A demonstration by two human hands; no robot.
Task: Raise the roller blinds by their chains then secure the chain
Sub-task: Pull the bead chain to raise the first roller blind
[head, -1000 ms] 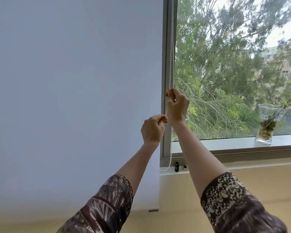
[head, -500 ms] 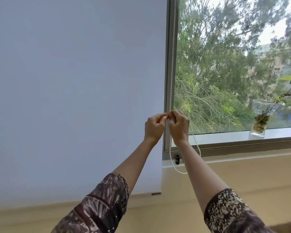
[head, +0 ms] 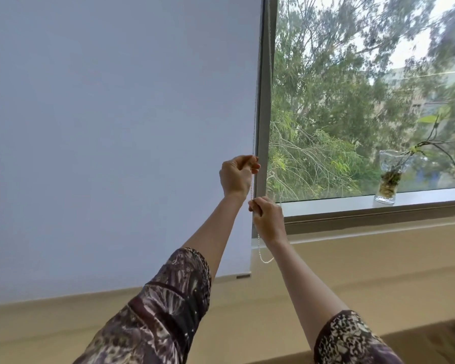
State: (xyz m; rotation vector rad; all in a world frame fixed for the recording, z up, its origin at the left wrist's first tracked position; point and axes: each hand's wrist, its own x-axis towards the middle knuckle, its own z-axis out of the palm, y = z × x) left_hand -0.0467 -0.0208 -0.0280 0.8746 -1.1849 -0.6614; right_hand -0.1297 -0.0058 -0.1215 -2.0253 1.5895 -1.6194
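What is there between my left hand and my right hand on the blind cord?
In the head view, a short stretch of white bead chain runs from the left hand down to the right hand, beside the grey window frame.

A lived-in room, likely a home: roller blind (head: 116, 127), sill (head: 352, 203), plant cutting in glass vase (head: 388, 179).

Two bare forearms in patterned sleeves

The left sleeve (head: 163, 306) is dark purple-brown with pale feathery print and a darker band; the right sleeve (head: 350, 340) carries a denser cream-and-black speckle. Both end below the elbow; left hand (head: 237, 177) and right hand (head: 268, 219) are ringless.
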